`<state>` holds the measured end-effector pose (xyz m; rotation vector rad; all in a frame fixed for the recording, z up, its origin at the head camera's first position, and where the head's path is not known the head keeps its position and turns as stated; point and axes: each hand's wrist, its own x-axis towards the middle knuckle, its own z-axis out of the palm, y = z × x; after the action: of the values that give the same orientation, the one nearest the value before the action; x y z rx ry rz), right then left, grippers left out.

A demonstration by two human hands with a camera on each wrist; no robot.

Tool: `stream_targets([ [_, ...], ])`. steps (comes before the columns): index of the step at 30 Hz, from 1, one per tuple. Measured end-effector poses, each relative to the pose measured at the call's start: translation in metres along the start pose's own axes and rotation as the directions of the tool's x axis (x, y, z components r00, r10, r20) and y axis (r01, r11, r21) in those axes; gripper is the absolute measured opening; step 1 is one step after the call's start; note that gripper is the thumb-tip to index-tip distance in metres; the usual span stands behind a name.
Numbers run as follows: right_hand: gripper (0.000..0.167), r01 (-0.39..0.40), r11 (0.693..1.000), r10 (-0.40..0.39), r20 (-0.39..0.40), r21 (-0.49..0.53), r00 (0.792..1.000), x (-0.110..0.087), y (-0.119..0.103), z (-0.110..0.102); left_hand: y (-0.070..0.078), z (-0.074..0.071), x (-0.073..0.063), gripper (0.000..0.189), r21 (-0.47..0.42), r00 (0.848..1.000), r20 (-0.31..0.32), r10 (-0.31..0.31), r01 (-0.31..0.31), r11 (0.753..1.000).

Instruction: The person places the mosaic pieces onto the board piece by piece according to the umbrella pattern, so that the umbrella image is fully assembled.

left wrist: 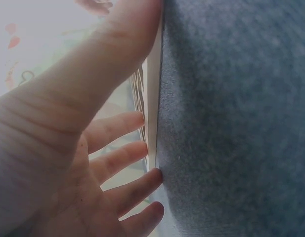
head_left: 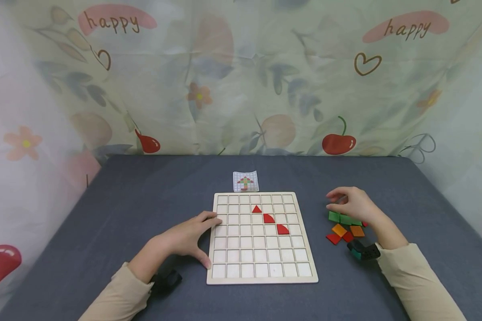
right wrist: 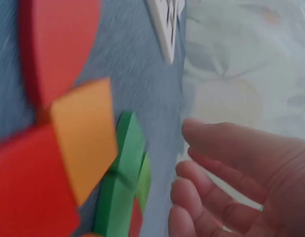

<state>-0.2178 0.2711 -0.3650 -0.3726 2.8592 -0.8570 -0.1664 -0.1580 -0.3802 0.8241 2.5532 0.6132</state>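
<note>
My left hand (head_left: 182,235) rests against the left edge of a pale wooden grid board (head_left: 246,256), thumb and fingers spread along its rim. In the left wrist view its fingertips (left wrist: 142,149) touch the board's side. On the board's grid lie a red triangle (head_left: 256,209) and two red quarter-circle pieces, one (head_left: 268,219) nearer the triangle and another (head_left: 283,229) lower right. My right hand (head_left: 355,205) hovers just beyond green pieces (head_left: 345,220), fingers loosely bent. Between its thumb and fingers (right wrist: 186,195) I see nothing held.
Beside the green pieces lie orange squares (head_left: 339,230) and red pieces (head_left: 333,239). A small pattern card (head_left: 245,182) stands behind the board on the dark grey table (head_left: 164,187). A printed curtain (head_left: 241,89) hangs along the back.
</note>
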Motion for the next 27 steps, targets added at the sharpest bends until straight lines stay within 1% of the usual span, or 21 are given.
stream_targets([
  [3, 0.037, -0.038, 0.999, 0.038, 0.002, -0.019, 0.999, -0.001, 0.005, -0.001, 0.000, 0.000, 0.000, 0.105, 0.001, 1.000, 0.000, 0.003, -0.003, 1.000],
  [6, 0.038, -0.052, 0.998, 0.052, 0.002, -0.026, 0.999, -0.002, 0.009, -0.001, 0.000, 0.000, 0.000, 0.105, -0.009, 1.000, 0.002, 0.000, 0.000, 1.000],
  [21, 0.029, -0.062, 0.998, 0.062, 0.011, -0.025, 0.998, 0.000, 0.017, 0.003, 0.000, -0.001, 0.000, 0.106, -0.025, 1.000, 0.011, -0.003, 0.003, 1.000],
  [27, 0.029, -0.062, 0.997, 0.062, 0.012, -0.040, 0.998, 0.002, 0.018, 0.004, 0.000, -0.001, 0.000, 0.105, -0.019, 1.000, 0.009, -0.003, 0.003, 1.000],
])
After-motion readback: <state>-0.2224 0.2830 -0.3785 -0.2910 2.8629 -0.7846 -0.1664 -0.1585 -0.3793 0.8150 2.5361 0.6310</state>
